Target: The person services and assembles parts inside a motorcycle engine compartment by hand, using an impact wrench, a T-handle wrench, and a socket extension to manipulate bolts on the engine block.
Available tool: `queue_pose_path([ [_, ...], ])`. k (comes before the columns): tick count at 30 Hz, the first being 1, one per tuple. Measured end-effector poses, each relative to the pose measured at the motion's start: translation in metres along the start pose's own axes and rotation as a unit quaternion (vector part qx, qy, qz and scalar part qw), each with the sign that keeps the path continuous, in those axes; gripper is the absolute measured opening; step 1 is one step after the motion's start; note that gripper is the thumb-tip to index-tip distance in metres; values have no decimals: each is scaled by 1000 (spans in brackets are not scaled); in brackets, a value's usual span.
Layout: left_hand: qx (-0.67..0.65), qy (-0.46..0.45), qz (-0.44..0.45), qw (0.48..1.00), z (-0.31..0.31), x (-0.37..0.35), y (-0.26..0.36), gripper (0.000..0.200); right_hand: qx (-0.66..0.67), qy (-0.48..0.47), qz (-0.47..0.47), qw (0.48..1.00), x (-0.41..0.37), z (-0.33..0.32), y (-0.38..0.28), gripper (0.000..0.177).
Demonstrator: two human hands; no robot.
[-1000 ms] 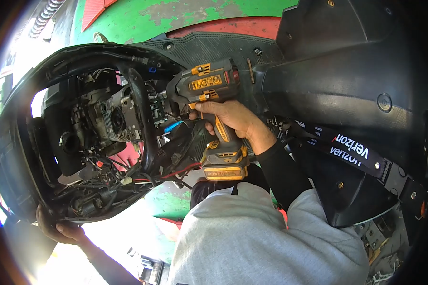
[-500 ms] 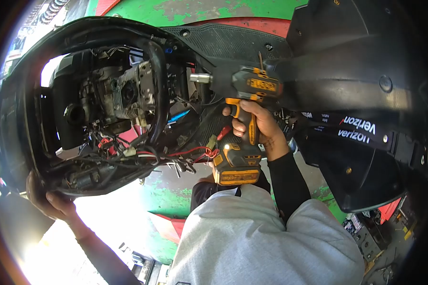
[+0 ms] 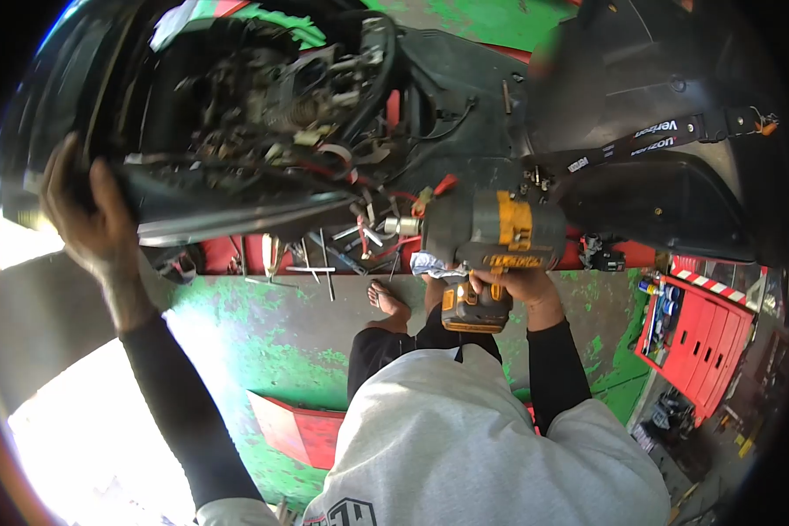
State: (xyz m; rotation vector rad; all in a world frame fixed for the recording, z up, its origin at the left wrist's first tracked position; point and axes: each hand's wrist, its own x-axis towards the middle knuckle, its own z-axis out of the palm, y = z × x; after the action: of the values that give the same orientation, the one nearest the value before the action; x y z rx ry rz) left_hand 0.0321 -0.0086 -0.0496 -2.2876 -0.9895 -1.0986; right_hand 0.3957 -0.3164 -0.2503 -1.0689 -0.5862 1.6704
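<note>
My right hand (image 3: 519, 287) is wrapped round the handle of a black and yellow impact driver (image 3: 500, 230), whose socket (image 3: 401, 226) points left, close to red wires. On the far left, my left hand (image 3: 92, 210) rests against the edge of a black scooter body (image 3: 228, 209), fingers spread. Behind that edge an exposed engine (image 3: 302, 92) and loose wiring show, somewhat blurred. A black floorboard panel (image 3: 469, 96) lies to the right of the engine.
Metal T-handle tools (image 3: 324, 267) lie on a red platform (image 3: 636, 254) below the scooter. Black panels with a Verizon strap (image 3: 622, 145) fill the upper right. A red tool cabinet (image 3: 700, 342) stands at the right, and a red-and-white piece (image 3: 302, 430) lies on the floor.
The driver has moved down and to the right in my right hand. My left hand has risen along the body edge, its fingers more spread. The view has shifted, showing the tools and cabinet.
</note>
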Motion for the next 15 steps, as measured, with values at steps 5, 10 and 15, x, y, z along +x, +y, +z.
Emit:
queue_pose_path([
  [5, -133, 64, -100, 984, -15, -83, 45, 33, -187, -55, 63, 979, -14, 64, 28, 48],
  [10, -244, 41, -392, 886, -29, -304, 123, 40, -475, -126, -65, 869, 32, 98, 130, 70],
  [15, -246, -83, -665, 700, -60, -489, 223, 32, -515, -56, 16, 855, 96, 144, 191, 87],
])
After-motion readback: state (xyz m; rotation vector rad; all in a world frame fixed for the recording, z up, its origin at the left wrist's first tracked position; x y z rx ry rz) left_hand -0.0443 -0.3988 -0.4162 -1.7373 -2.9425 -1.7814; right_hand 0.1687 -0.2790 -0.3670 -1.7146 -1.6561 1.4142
